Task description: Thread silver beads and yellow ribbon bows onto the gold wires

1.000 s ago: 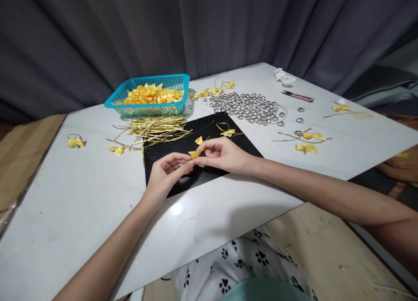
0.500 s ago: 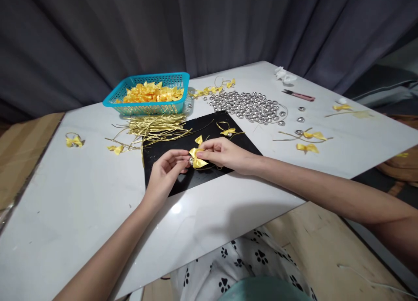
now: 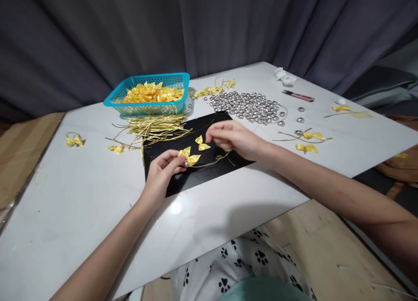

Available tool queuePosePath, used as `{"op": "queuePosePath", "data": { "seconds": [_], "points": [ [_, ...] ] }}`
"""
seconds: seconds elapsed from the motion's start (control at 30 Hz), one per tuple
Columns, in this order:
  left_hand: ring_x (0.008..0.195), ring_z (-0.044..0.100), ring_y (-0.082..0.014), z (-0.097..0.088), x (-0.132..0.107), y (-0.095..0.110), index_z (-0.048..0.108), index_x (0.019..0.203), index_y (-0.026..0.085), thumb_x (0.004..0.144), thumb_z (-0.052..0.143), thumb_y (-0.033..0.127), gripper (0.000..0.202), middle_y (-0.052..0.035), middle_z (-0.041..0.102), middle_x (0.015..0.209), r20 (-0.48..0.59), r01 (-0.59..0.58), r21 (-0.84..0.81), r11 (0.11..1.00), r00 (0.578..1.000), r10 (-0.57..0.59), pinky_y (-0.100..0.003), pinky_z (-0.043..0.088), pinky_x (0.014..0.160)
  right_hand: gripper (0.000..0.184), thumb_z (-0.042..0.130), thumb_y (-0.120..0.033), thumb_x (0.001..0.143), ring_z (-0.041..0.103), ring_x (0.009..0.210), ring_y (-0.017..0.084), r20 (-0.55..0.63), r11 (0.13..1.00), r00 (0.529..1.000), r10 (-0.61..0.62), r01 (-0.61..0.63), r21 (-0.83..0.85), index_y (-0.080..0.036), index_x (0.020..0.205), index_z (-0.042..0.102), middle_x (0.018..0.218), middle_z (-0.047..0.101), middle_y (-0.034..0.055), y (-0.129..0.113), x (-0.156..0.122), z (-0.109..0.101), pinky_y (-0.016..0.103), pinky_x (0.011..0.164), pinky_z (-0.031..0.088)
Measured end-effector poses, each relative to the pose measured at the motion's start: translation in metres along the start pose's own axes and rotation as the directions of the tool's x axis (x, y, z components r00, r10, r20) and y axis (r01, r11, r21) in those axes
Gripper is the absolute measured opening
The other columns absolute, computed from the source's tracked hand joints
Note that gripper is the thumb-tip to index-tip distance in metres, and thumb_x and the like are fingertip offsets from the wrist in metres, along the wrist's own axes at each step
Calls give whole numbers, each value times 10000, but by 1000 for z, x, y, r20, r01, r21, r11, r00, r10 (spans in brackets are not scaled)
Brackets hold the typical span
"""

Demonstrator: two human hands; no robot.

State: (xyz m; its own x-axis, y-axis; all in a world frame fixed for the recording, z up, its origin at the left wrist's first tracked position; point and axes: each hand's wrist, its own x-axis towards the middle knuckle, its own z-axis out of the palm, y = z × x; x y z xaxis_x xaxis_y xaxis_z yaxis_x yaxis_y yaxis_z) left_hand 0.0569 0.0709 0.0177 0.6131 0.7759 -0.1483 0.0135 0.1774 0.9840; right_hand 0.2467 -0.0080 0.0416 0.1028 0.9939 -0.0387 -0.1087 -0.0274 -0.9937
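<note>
My left hand (image 3: 166, 164) pinches a yellow ribbon bow (image 3: 190, 158) over the black mat. A small shiny silver bead (image 3: 186, 164) sits against the bow at my fingertips. From the bow a thin gold cord (image 3: 209, 164) runs right, with a small loop in it, toward the underside of my right hand. My right hand (image 3: 230, 137) hovers over the mat's right part, thumb and fingers pressed together; whatever is between them is hidden. Just left of it another yellow bow (image 3: 202, 143) lies on the black mat (image 3: 183, 183).
A blue basket (image 3: 112, 101) of yellow bows stands at the back left, with gold cord pieces (image 3: 156, 126) in front. Silver beads (image 3: 251, 107) are heaped behind the mat. Pink-handled snips (image 3: 298, 96), white scraps (image 3: 284, 76) and several bows lie on the right.
My right hand has let go of the held bow and moved up and right. My left hand still has the bow, now slightly farther left, and the cord shows between the hands.
</note>
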Motion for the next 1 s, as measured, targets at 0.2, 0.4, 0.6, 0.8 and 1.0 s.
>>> {"op": "queuePosePath", "data": {
  "seconds": [0.2, 0.4, 0.6, 0.8, 1.0],
  "points": [
    [691, 541, -91, -2, -1, -1, 607, 736, 158, 679, 717, 287, 179, 2, 566, 732, 13, -25, -26, 999, 1000, 26, -166, 480, 627, 223, 458, -170, 884, 151, 404, 24, -155, 958, 946, -286, 284, -35, -103, 681, 519, 486, 209, -63, -38, -7, -26, 172, 380, 74],
    [680, 521, -97, -2, 1, -2, 580, 711, 162, 674, 707, 306, 196, 6, 539, 714, 43, -53, 20, 998, 998, 52, -173, 477, 609, 203, 547, -220, 839, 141, 398, 27, -193, 858, 837, -512, 492, -146, -120, 663, 559, 470, 204, -59, -59, -21, -40, 194, 384, 70],
    [661, 533, -90, -2, 0, -1, 569, 731, 164, 700, 682, 293, 174, 9, 547, 714, 53, -48, 68, 997, 998, 44, -169, 462, 607, 224, 650, -313, 791, 119, 380, 29, -236, 790, 756, -611, 564, -239, -154, 647, 586, 453, 200, -56, -64, -25, -55, 244, 382, 52],
    [593, 503, -75, -5, -2, -2, 543, 682, 164, 693, 652, 233, 130, 29, 511, 668, 47, -47, 36, 998, 998, 45, -162, 433, 558, 237, 546, -291, 849, 230, 407, 39, -106, 793, 837, -536, 457, -401, -113, 695, 576, 454, 289, -58, -35, -14, -31, 205, 391, 136],
    [569, 510, -75, -2, -3, 0, 539, 648, 155, 689, 668, 249, 165, 27, 539, 605, 41, -26, 54, 998, 999, 24, -166, 413, 565, 259, 688, -320, 747, 243, 461, 33, 183, 559, 806, -563, 535, -634, -102, 780, 553, 499, 272, -87, 15, -12, 23, 186, 460, 228]
  ]
}}
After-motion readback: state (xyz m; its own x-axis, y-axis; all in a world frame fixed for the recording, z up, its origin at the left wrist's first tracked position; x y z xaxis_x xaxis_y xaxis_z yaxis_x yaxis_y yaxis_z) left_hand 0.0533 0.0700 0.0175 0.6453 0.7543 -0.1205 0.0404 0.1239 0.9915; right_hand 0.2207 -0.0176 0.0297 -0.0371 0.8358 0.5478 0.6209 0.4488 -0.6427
